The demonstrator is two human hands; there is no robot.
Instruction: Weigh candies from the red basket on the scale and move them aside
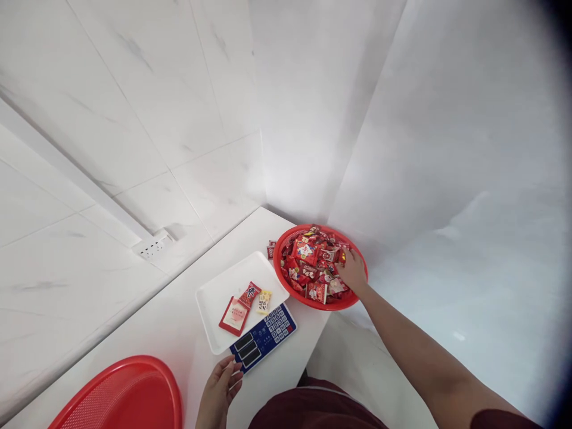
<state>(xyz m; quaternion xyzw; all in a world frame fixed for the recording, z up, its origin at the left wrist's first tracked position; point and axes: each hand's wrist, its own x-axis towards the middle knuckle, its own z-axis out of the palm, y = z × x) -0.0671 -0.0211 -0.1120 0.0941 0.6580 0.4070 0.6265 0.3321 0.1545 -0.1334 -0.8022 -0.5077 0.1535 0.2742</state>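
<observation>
R hand in snack basket, L hand by scale

R hand (352,271) is down in the red basket (330,306) at its right side, fingers in among the wrapped packets (306,251); tips partly hidden, so can't tell if it's grasping one. Basket's heaped w/ mostly red packs & sits at the far end of the white tabletop (268,229), nr the wall corner.

L hand (221,381) is at the near L corner of the blue scale panel (263,335), fingers loosely bent, released; contact w/ panel unclear. White tray (212,316) adjoins the panel, w/ 3 packs on it: a red & pale one (234,316), a small red one (249,294) & a yellow/white one (264,302), grouped close tog. 2nd red basket (172,387) at btm L, cut off by frame edge. Wall socket (153,248) above tabletop, L side.
</observation>
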